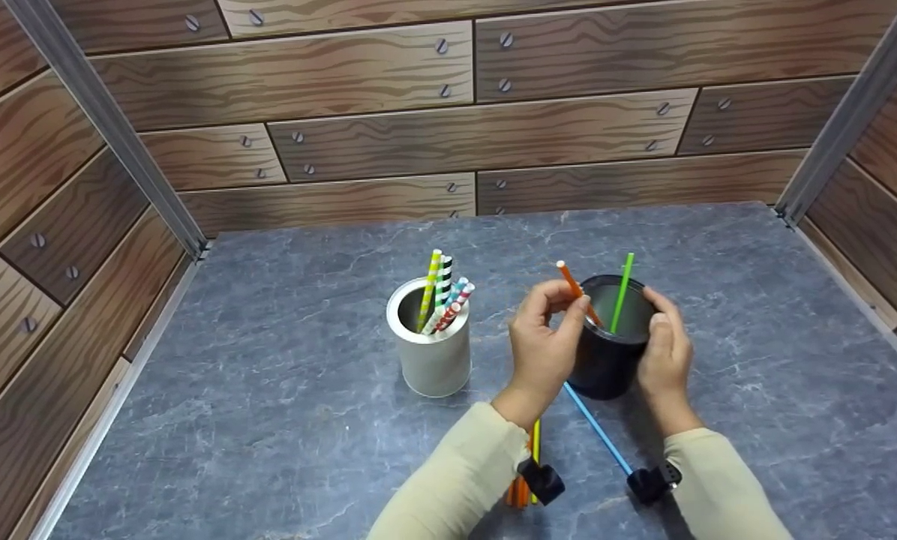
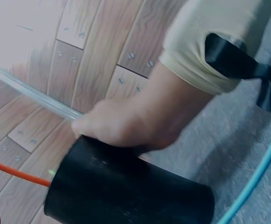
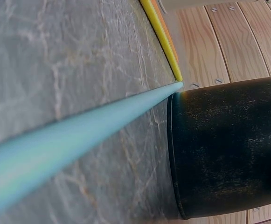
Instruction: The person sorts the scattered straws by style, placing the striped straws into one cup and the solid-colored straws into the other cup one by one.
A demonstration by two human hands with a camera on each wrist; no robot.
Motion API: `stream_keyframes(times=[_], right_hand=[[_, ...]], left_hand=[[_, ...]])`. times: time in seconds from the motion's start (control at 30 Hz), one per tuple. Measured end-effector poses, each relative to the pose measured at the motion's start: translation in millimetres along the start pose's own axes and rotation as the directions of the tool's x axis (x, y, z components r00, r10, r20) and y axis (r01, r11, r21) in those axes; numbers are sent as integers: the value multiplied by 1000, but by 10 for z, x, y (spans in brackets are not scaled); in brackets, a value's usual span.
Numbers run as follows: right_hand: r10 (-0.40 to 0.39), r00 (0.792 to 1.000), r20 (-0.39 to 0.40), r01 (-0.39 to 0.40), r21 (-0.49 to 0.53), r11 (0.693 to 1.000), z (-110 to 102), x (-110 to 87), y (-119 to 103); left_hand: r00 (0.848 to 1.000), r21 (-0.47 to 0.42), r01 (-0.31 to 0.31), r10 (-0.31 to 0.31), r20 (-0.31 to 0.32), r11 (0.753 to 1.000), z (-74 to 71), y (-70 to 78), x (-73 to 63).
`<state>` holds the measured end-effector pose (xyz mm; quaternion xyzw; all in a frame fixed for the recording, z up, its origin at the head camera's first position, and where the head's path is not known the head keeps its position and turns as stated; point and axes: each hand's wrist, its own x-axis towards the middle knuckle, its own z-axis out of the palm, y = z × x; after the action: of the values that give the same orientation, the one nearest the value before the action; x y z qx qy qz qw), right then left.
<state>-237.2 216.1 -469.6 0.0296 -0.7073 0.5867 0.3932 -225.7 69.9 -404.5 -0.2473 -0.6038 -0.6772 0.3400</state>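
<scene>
My left hand [image 1: 544, 337] pinches an orange straw [image 1: 568, 279] between thumb and index finger, the straw's lower end inside a black cup [image 1: 606, 367]. Fingers of my right hand [image 1: 666, 356] grip that cup by its right side, near the rim. A green straw [image 1: 623, 289] leans inside the cup and sticks up above it. In the left wrist view, the orange straw [image 2: 18, 174] runs out of the mouth of the cup [image 2: 126, 186], with the right hand [image 2: 121, 122] on its side. Only a sliver of the left hand shows there, at the lower left edge.
A white cup [image 1: 437, 367] with several patterned straws [image 1: 442, 289] stands to the left. A blue straw [image 1: 598, 427] lies on the table by the black cup's base. Loose orange straws [image 1: 517, 495] and a yellow straw [image 1: 535, 450] lie partly under the left forearm. Wood-patterned walls [image 1: 373, 150] enclose the table.
</scene>
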Motion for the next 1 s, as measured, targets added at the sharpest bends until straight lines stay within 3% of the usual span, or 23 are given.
stream_keyframes(times=[0.13, 0.3, 0.37, 0.6, 0.83, 1.0], right_hand=[[-2, 1000, 11, 1, 12, 1000, 6, 0, 9], [-6, 1000, 22, 6, 6, 1000, 9, 4, 1], [-9, 1000, 24, 9, -3, 1000, 12, 7, -14], [-3, 1000, 20, 3, -11, 1000, 30, 4, -70], [-24, 1000, 7, 24, 8, 1000, 29, -19, -310], [-20, 1000, 4, 20, -9, 1000, 23, -8, -160]], left_hand=[[1000, 61, -1, 0, 27, 998, 6, -9, -16], [999, 98, 4, -9, 52, 995, 0, 111, 0], [998, 102, 15, -21, 59, 995, 14, 80, -10], [988, 196, 117, -134, 78, 974, 61, -200, -103], [960, 252, 225, -258, 107, 941, 85, -179, -76], [951, 326, 220, -276, 136, 919, 109, -161, -74]])
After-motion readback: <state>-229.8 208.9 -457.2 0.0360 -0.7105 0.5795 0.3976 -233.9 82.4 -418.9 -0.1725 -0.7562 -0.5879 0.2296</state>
